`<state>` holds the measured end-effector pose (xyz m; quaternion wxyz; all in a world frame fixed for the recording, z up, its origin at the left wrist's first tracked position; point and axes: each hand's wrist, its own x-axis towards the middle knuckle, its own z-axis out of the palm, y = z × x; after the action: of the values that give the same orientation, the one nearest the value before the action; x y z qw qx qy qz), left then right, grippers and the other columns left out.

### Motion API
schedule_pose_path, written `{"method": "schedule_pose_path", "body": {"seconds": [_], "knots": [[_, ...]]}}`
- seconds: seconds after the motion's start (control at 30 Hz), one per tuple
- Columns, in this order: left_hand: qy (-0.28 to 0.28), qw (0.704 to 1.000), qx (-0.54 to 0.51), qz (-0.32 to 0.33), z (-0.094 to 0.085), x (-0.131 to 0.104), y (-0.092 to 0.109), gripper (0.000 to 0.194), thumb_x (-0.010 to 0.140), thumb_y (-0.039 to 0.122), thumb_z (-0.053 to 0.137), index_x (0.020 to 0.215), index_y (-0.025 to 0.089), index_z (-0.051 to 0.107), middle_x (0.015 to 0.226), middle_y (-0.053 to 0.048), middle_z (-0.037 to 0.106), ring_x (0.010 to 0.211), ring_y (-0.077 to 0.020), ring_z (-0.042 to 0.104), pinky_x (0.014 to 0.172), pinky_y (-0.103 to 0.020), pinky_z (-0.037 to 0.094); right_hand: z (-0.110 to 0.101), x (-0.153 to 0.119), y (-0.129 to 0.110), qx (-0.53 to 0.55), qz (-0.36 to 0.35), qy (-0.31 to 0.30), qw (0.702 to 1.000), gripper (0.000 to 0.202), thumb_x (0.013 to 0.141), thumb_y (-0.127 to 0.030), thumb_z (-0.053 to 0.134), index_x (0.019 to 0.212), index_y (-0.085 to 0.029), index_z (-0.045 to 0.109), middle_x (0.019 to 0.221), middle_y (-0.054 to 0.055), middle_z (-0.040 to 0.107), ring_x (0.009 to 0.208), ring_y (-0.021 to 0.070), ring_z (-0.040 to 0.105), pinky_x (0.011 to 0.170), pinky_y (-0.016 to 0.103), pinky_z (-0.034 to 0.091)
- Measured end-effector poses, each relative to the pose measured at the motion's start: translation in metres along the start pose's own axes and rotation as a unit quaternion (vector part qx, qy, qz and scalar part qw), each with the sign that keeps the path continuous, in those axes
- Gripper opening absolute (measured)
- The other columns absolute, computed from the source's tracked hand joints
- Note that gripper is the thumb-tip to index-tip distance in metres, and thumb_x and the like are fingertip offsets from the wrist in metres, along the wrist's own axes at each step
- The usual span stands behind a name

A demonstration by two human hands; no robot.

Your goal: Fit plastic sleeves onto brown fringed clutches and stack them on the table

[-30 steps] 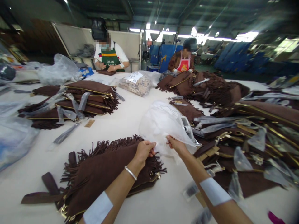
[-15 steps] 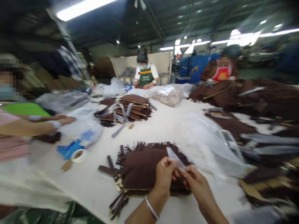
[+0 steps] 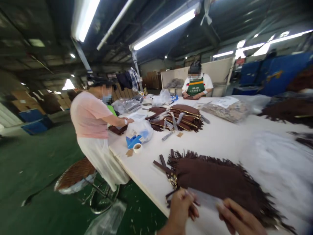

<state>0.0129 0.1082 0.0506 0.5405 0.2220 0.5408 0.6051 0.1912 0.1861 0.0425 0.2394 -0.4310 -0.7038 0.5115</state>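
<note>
A dark brown fringed bag (image 3: pixel 215 176) lies flat on the white table in front of me, with gold metal rings (image 3: pixel 173 180) and brown straps (image 3: pixel 161 164) at its left end. Over its near edge, a small translucent plastic sleeve (image 3: pixel 206 198) is stretched between my hands. My left hand (image 3: pixel 179 210) pinches the sleeve's left end, close to the rings. At the other end, the thumb and fingers of my right hand (image 3: pixel 241 217) are closed on it, somewhat blurred.
Beyond the bag sits a pile of brown fringed bags (image 3: pixel 181 116). A tape roll (image 3: pixel 137 148) on a blue dispenser (image 3: pixel 133 141) is to the left. Clear plastic (image 3: pixel 276 163) covers the right side. One co-worker (image 3: pixel 90 114) stands left, another (image 3: pixel 197 85) across the table. A stool (image 3: pixel 74 176) is on the floor.
My view has swung left, showing more floor and the left co-worker. My hands have moved apart, drawing the plastic sleeve from upright between them to stretched across.
</note>
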Motion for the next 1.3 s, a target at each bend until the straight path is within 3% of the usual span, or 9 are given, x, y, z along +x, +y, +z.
{"method": "schedule_pose_path", "body": {"seconds": [0.1, 0.2, 0.47, 0.73, 0.83, 1.0, 1.13, 1.2, 1.3], "knots": [[0.02, 0.999, 0.014, 0.025, -0.016, -0.024, 0.014, 0.036, 0.081, 0.045, 0.06, 0.076, 0.01, 0.061, 0.051, -0.001, 0.056, 0.043, -0.0065, 0.044, 0.044, -0.018, 0.029, 0.012, -0.01, -0.033, 0.037, 0.028, -0.007, 0.999, 0.046, 0.08, -0.062, 0.051, 0.063, -0.019, 0.054, 0.046, -0.003, 0.048, 0.048, 0.0125, 0.044, 0.051, 0.024, 0.034], [0.003, 1.0, -0.012, 0.013, -0.029, -0.033, 0.021, 0.025, 0.081, 0.037, 0.064, 0.079, 0.011, 0.061, 0.053, 0.001, 0.055, 0.045, -0.0058, 0.043, 0.046, -0.017, 0.03, 0.029, -0.018, -0.045, 0.108, 0.046, 0.0, 0.993, 0.044, 0.082, -0.059, 0.053, 0.065, -0.018, 0.054, 0.048, -0.003, 0.049, 0.048, 0.0107, 0.041, 0.051, 0.024, 0.031], [-0.005, 0.998, -0.055, -0.001, -0.033, -0.039, 0.014, 0.021, 0.078, 0.032, 0.068, 0.079, 0.014, 0.058, 0.059, 0.002, 0.054, 0.047, -0.0057, 0.042, 0.044, -0.017, 0.029, 0.057, -0.038, -0.037, 0.227, 0.086, 0.034, 0.97, 0.042, 0.08, -0.056, 0.059, 0.068, -0.017, 0.052, 0.055, -0.004, 0.051, 0.046, 0.0077, 0.04, 0.048, 0.022, 0.028], [0.001, 0.998, -0.056, -0.006, -0.037, -0.033, 0.006, 0.026, 0.083, 0.04, 0.063, 0.077, 0.015, 0.057, 0.052, 0.004, 0.05, 0.044, -0.0054, 0.038, 0.045, -0.017, 0.027, 0.078, -0.058, -0.017, 0.206, 0.087, -0.021, 0.974, 0.039, 0.085, -0.053, 0.053, 0.071, -0.018, 0.053, 0.054, -0.004, 0.052, 0.044, 0.0085, 0.043, 0.047, 0.022, 0.03], [0.011, 1.0, -0.023, -0.005, -0.043, -0.029, 0.004, 0.028, 0.081, 0.04, 0.064, 0.072, 0.015, 0.056, 0.05, 0.003, 0.051, 0.044, -0.0059, 0.038, 0.045, -0.018, 0.027, 0.077, -0.061, -0.014, 0.152, 0.079, -0.038, 0.984, 0.034, 0.086, -0.051, 0.053, 0.082, -0.018, 0.058, 0.065, 0.0, 0.06, 0.057, 0.013, 0.054, 0.055, 0.024, 0.038], [0.031, 0.995, 0.092, -0.009, -0.054, -0.028, 0.001, 0.03, 0.078, 0.039, 0.064, 0.062, 0.018, 0.05, 0.042, 0.005, 0.047, 0.039, -0.0072, 0.035, 0.042, -0.019, 0.025, 0.073, -0.05, -0.026, 0.099, 0.066, 0.021, 0.993, 0.04, 0.086, -0.049, 0.055, 0.116, -0.022, 0.055, 0.11, 0.008, 0.064, 0.099, 0.0212, 0.059, 0.082, 0.03, 0.044], [0.038, 0.989, 0.144, -0.002, -0.061, -0.03, -0.003, 0.031, 0.076, 0.041, 0.064, 0.062, 0.019, 0.048, 0.04, 0.008, 0.043, 0.039, -0.0076, 0.034, 0.042, -0.019, 0.024, 0.098, -0.038, -0.03, 0.163, 0.067, -0.033, 0.984, 0.033, 0.083, -0.049, 0.059, 0.095, -0.018, 0.06, 0.087, 0.004, 0.065, 0.078, 0.0164, 0.058, 0.07, 0.026, 0.044], [0.037, 0.986, 0.164, 0.006, -0.066, -0.031, -0.007, 0.031, 0.076, 0.042, 0.064, 0.063, 0.019, 0.048, 0.041, 0.009, 0.042, 0.039, -0.0077, 0.034, 0.042, -0.019, 0.024, 0.115, -0.036, -0.026, 0.213, 0.103, -0.05, 0.97, 0.035, 0.08, -0.051, 0.061, 0.076, -0.017, 0.055, 0.066, -0.002, 0.057, 0.06, 0.0112, 0.049, 0.055, 0.022, 0.037], [0.032, 0.987, 0.158, -0.014, -0.076, -0.034, -0.016, 0.034, 0.076, 0.045, 0.064, 0.062, 0.019, 0.048, 0.04, 0.009, 0.041, 0.038, -0.0077, 0.032, 0.042, -0.02, 0.024, 0.135, -0.041, -0.017, 0.263, 0.161, -0.049, 0.95, 0.041, 0.076, -0.053, 0.064, 0.067, -0.018, 0.045, 0.054, -0.007, 0.041, 0.049, 0.0071, 0.032, 0.047, 0.02, 0.024]]}}
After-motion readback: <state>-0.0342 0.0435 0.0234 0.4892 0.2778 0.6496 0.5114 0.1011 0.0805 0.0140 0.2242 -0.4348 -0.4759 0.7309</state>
